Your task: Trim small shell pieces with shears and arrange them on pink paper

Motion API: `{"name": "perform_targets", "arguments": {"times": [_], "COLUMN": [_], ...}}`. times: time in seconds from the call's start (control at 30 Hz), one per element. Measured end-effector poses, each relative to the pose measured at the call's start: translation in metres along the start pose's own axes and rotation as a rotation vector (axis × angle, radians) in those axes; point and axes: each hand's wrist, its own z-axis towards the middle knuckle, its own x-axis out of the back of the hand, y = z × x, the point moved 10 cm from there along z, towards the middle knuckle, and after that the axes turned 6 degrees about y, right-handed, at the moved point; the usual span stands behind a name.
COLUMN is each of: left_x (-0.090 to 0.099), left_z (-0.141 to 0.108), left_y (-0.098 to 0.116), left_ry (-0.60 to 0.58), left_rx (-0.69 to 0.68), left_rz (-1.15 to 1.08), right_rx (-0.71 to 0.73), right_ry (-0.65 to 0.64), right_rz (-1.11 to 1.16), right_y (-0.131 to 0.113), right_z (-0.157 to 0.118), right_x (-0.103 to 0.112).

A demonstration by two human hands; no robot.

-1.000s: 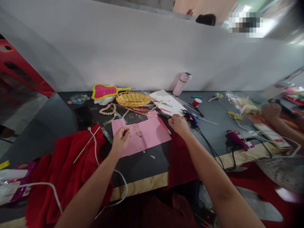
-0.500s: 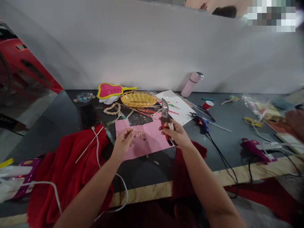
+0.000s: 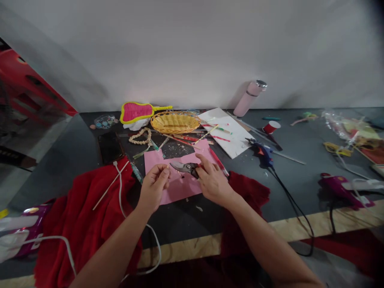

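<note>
Pinching a small pale piece (image 3: 168, 166) between thumb and fingertips, your left hand (image 3: 156, 185) sat over a flat sheet of matte pink paper (image 3: 172, 196), while your right hand (image 3: 213, 182) gripped a pair of pruning shears (image 3: 189, 168) with a curved grey metal blade, one finger lifted off the grip. The blade's tip came just beside the left fingertips; I could not tell whether it touched the piece, whose shape was too small to read. In my judgement, working well this close called for a light but firm pinch, skin clear of the edge and a steady right wrist. Beyond the paper, a heart-shaped loop of knobbly beige beads (image 3: 136, 142) lay on the smooth dark grey table (image 3: 294, 180), next to an oval basket of woven yellow wicker (image 3: 154, 124). Soft, rumpled red cloth (image 3: 87, 192) spread to the paper's left.
</note>
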Motion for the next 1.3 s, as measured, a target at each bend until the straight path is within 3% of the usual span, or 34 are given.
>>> {"name": "perform_targets", "arguments": {"times": [0.27,0.73,0.93,1.1,1.3], "left_x": [-0.005,-0.008,-0.012,-0.014,-0.011], "left_z": [-0.003,-0.005,-0.008,-0.011,-0.010], "left_y": [-0.002,-0.003,-0.002,-0.003,-0.003], "left_ry": [-0.045,-0.103,-0.136,-0.160,-0.156], "left_rx": [-0.022,-0.051,-0.058,-0.054,-0.058], "left_rz": [0.100,0.253,0.234,0.268,0.271], "right_rx": [0.031,0.039,-0.015,-0.058,-0.100], "right_ry": [-0.018,-0.037,0.048,-0.056,-0.082], "right_rz": [-0.073,0.011,0.129,0.053,0.059], "right_y": [-0.011,-0.012,-0.005,-0.004,-0.005], "right_z": [-0.002,-0.004,-0.005,-0.005,-0.005], "right_x": [-0.006,-0.010,-0.010,-0.017,-0.018]}}
